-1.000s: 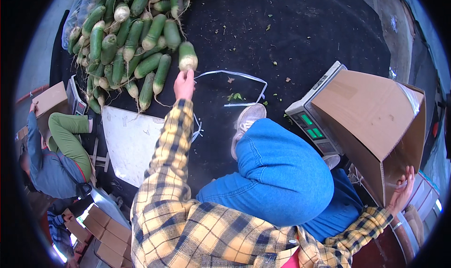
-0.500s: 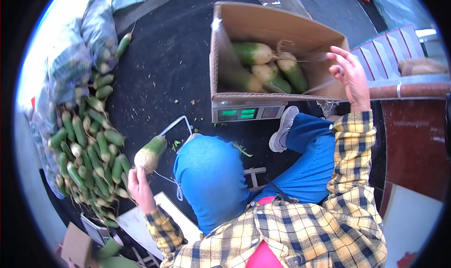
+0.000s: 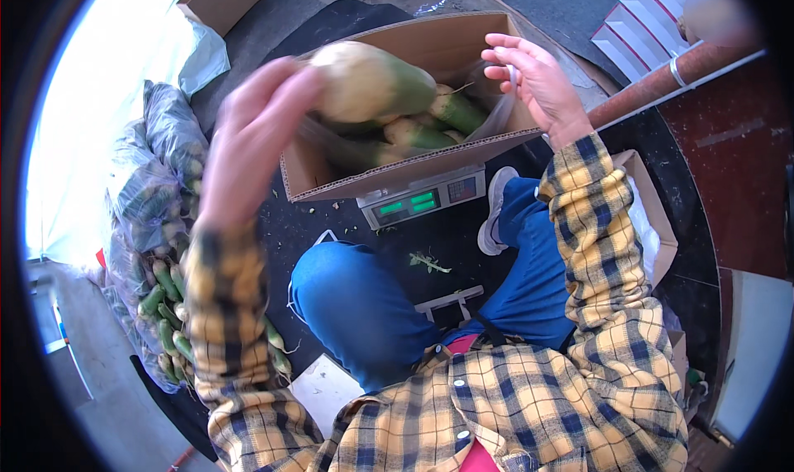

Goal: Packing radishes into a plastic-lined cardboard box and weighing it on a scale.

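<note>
My left hand (image 3: 248, 133), blurred by motion, grips a large green-and-white radish (image 3: 376, 83) by its pale end. It holds the radish over the left part of an open cardboard box (image 3: 447, 46). Inside the box lie several similar radishes (image 3: 422, 133) within a clear plastic liner (image 3: 500, 112). At the box's right side my right hand (image 3: 538, 83) is raised, with a bit of the liner between thumb and fingers. The box rests on a scale (image 3: 423, 203) with a lit green display.
On the left, several radishes (image 3: 169, 307) lie beside filled plastic bags (image 3: 157, 183). A pale board (image 3: 327, 385) lies by my left knee (image 3: 347, 307). A rusty pipe (image 3: 645, 92) runs at the right. Another lined carton (image 3: 653, 216) stands beyond my right forearm.
My left hand has brought the radish from beside my left knee up and right, over the box. My right hand stays by the box's right side. The view has shifted.
</note>
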